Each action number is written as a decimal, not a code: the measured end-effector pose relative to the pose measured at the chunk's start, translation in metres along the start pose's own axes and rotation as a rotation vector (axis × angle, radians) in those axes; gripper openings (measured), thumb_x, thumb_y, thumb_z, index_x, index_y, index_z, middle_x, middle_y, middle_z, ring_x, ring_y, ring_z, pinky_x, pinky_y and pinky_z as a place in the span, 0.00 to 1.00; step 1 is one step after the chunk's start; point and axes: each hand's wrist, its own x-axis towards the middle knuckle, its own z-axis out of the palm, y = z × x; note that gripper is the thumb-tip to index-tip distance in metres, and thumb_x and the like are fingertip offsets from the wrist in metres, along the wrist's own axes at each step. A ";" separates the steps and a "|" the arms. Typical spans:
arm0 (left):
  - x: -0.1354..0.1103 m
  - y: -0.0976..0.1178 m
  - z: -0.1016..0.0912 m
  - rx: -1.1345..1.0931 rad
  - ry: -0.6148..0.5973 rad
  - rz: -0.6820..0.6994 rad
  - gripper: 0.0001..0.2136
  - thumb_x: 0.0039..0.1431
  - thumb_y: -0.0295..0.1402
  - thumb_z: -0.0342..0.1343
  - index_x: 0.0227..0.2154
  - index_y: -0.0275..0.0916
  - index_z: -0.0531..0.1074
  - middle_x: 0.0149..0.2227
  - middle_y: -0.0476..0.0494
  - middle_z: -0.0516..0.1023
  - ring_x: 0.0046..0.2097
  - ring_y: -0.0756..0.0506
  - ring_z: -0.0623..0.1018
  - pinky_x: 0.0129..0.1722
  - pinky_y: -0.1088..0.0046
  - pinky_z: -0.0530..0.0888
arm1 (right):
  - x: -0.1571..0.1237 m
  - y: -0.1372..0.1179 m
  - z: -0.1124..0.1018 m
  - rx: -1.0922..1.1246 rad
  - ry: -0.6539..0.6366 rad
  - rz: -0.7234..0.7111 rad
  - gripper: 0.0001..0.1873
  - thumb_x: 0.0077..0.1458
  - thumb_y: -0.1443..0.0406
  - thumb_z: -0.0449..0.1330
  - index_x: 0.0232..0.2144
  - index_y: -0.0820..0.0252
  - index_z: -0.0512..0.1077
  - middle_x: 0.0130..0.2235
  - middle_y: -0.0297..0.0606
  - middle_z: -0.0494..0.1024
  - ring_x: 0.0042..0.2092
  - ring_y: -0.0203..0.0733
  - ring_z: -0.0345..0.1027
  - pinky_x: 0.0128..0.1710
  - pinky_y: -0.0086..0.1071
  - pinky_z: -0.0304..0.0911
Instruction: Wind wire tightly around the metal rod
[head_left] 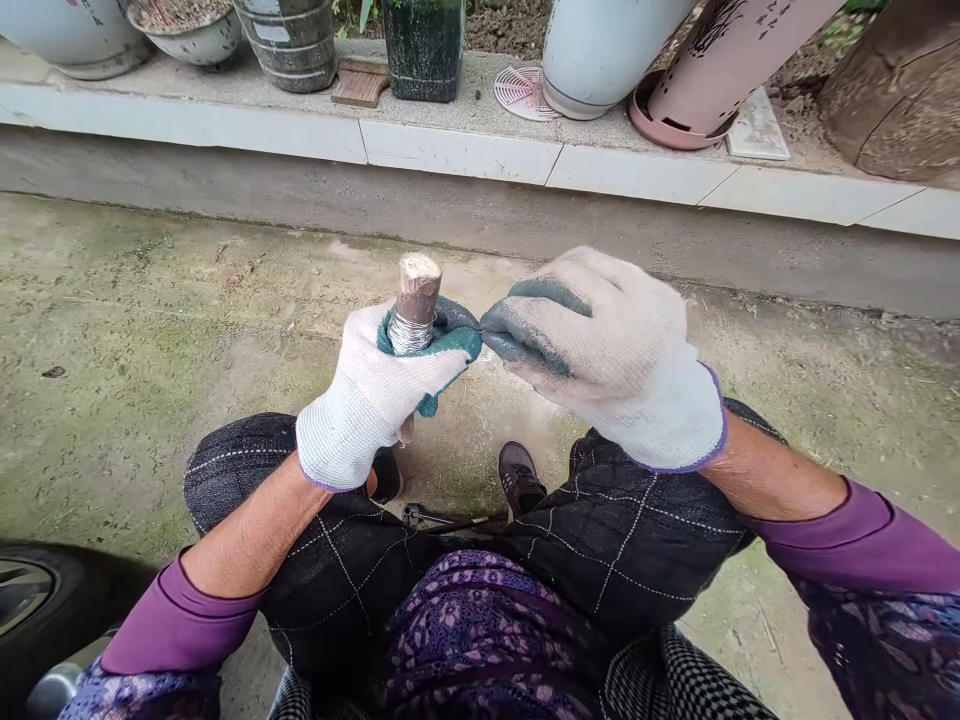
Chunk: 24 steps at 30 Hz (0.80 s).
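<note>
My left hand, in a white glove with green-coated fingers, is closed around a wooden stick held upright. A band of thin silver wire is wound round the stick just above my fingers. My right hand, in a white glove with grey-coated fingers, is pinched shut right next to the wire coil; what it grips is too thin to see. Both hands are held above my knees.
Pliers lie on the concrete ground between my shoes. A raised tiled ledge at the back carries several pots and buckets. A dark tyre sits at lower left.
</note>
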 end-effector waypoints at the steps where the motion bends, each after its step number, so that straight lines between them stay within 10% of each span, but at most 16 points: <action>1: 0.000 -0.001 0.000 0.010 0.009 0.018 0.06 0.46 0.33 0.66 0.27 0.37 0.77 0.20 0.53 0.72 0.18 0.54 0.67 0.16 0.79 0.65 | 0.000 0.000 0.001 0.002 -0.003 0.001 0.05 0.61 0.61 0.61 0.39 0.52 0.77 0.41 0.41 0.78 0.43 0.50 0.70 0.39 0.42 0.68; 7: -0.002 -0.007 -0.004 0.453 0.061 0.270 0.06 0.53 0.35 0.63 0.31 0.38 0.79 0.27 0.49 0.78 0.28 0.48 0.75 0.27 0.74 0.70 | 0.005 -0.004 0.007 0.223 -0.032 0.165 0.03 0.55 0.64 0.62 0.33 0.55 0.75 0.37 0.39 0.78 0.41 0.47 0.69 0.40 0.41 0.67; 13: -0.004 -0.007 -0.010 1.091 -0.234 0.641 0.10 0.60 0.26 0.53 0.35 0.40 0.80 0.24 0.43 0.76 0.29 0.42 0.77 0.30 0.68 0.65 | -0.008 0.004 0.042 1.151 -0.266 0.745 0.06 0.52 0.62 0.62 0.27 0.59 0.73 0.26 0.32 0.73 0.28 0.37 0.66 0.28 0.31 0.64; 18: 0.000 -0.005 -0.010 0.573 -0.117 0.344 0.03 0.52 0.32 0.60 0.30 0.40 0.76 0.26 0.48 0.76 0.29 0.47 0.75 0.30 0.73 0.69 | -0.012 0.004 0.036 1.353 -0.338 0.734 0.09 0.55 0.62 0.65 0.26 0.61 0.75 0.25 0.32 0.75 0.25 0.34 0.67 0.26 0.28 0.64; 24: 0.007 0.003 -0.016 -0.082 -0.227 -0.103 0.09 0.43 0.35 0.63 0.29 0.37 0.75 0.18 0.54 0.68 0.17 0.53 0.65 0.16 0.76 0.63 | 0.000 -0.002 0.010 1.189 0.017 0.729 0.13 0.51 0.58 0.72 0.34 0.62 0.81 0.32 0.36 0.81 0.29 0.33 0.69 0.27 0.28 0.68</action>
